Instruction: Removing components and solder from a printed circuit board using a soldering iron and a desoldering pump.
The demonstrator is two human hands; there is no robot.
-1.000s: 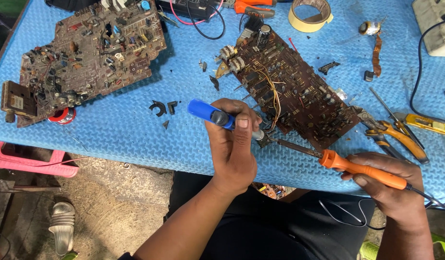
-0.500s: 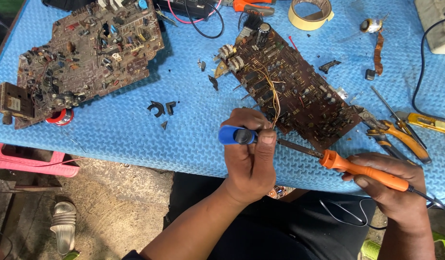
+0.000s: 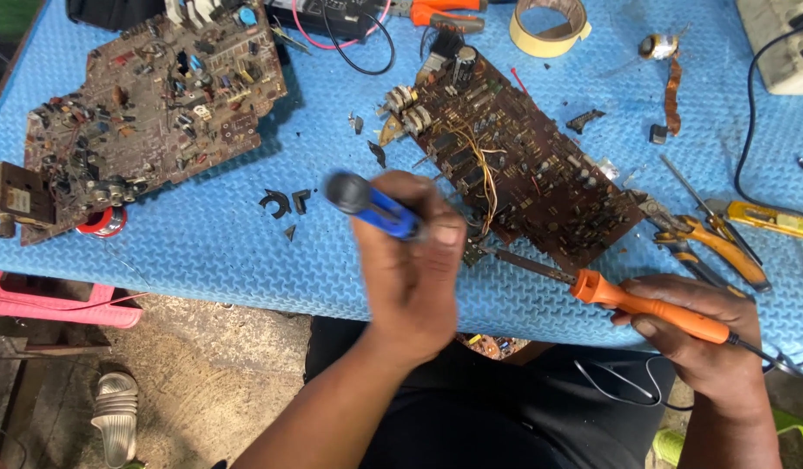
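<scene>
Brown and thin, the circuit board [image 3: 523,165] lies flat on the blue foam mat [image 3: 245,252], slanting from the upper middle down toward the right, with yellow wires looping across its face. It looks light but brittle to me, stiff enough to lift by a bare edge, and best not gripped over the small parts soldered to it. At its near corner the dark tip of an orange-handled soldering iron [image 3: 644,304] meets the board; the right hand [image 3: 705,334] has its fingers curled around the handle near the cord. The left hand [image 3: 414,269] is closed around a blue tool with a black end [image 3: 366,201], a desoldering pump by the look of it, blurred, held just beside that same corner. The pump seems light and smooth, gripped mid-barrel. To the right lie orange-handled pliers [image 3: 710,243] and a yellow utility knife [image 3: 770,219]. Well apart on the left sits a second, larger board [image 3: 149,104], and a roll of tape [image 3: 549,26] rests at the top.
</scene>
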